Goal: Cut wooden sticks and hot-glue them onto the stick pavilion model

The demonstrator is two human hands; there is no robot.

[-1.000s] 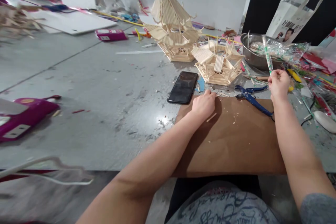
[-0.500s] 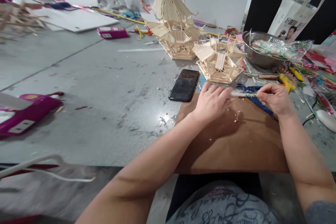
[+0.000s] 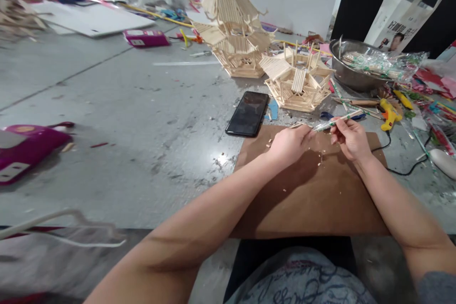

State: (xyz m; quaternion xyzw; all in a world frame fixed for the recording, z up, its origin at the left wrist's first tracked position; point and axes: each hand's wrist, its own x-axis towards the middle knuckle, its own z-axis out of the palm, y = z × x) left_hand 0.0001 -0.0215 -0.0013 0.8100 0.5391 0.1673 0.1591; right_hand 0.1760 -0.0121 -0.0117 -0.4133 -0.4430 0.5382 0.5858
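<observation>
Over the brown board (image 3: 306, 199), my right hand (image 3: 352, 138) pinches a pair of disposable chopsticks (image 3: 351, 115) in a clear, green-printed wrapper (image 3: 322, 126). Their bare wooden ends point up to the right. My left hand (image 3: 289, 145) is closed at the wrapper's left end, its fingertips partly hidden. A thin pale stick shows above its knuckles. Blue-handled scissors (image 3: 326, 115) lie behind the hands, partly covered. Beyond them stands a low wooden-stick model (image 3: 297, 83) with open posts, beside a taller stick pagoda (image 3: 233, 23) with a pointed roof.
A black phone (image 3: 247, 114) lies left of the board. At the right are a yellow glue gun (image 3: 390, 114) with its cord, a metal bowl (image 3: 351, 76) of wrapped chopsticks, and a white mouse (image 3: 443, 162). A purple box (image 3: 32, 152) sits far left.
My right hand has moved left and tilted the chopsticks, whose wooden ends now stick out past the fingers. My left hand has curled more tightly. The view has shifted slightly.
</observation>
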